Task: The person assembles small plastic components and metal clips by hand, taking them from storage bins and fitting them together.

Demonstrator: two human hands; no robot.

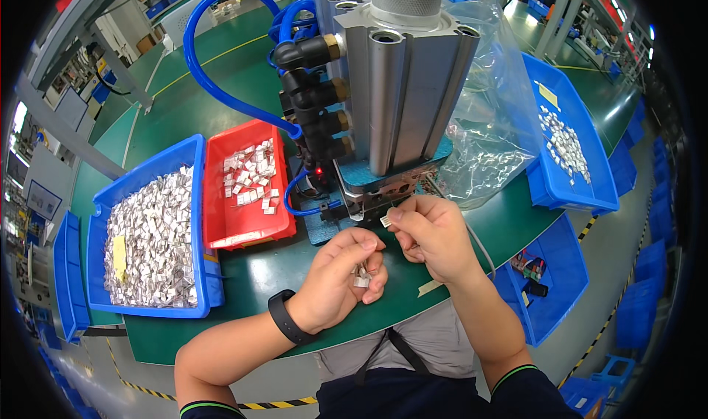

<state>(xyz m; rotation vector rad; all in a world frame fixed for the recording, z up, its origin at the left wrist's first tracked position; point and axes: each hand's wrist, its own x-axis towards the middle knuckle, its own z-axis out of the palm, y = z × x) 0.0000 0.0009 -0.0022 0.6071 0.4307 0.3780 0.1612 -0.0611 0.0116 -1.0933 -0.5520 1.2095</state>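
Observation:
My right hand point(436, 236) pinches a small white block-shaped part point(386, 220) between thumb and forefinger, close to the front of a metal press-like machine point(394, 94). Just left of it, my left hand point(341, 275) is curled, palm partly up, around a few similar white parts point(361, 279) that look to have thin metal leads. The fingers hide some of these. Both hands are above the front edge of the green table point(251, 308), below the machine's blue base plate point(322, 229).
At left, a blue bin point(209, 271) heaped with white parts adjoins a red bin point(243, 231) holding fewer. On the right are a clear plastic bag point(490, 116), another blue bin point(549, 187) with white parts, and a lower blue bin point(564, 293). Blue air hoses point(193, 57) loop beside the machine.

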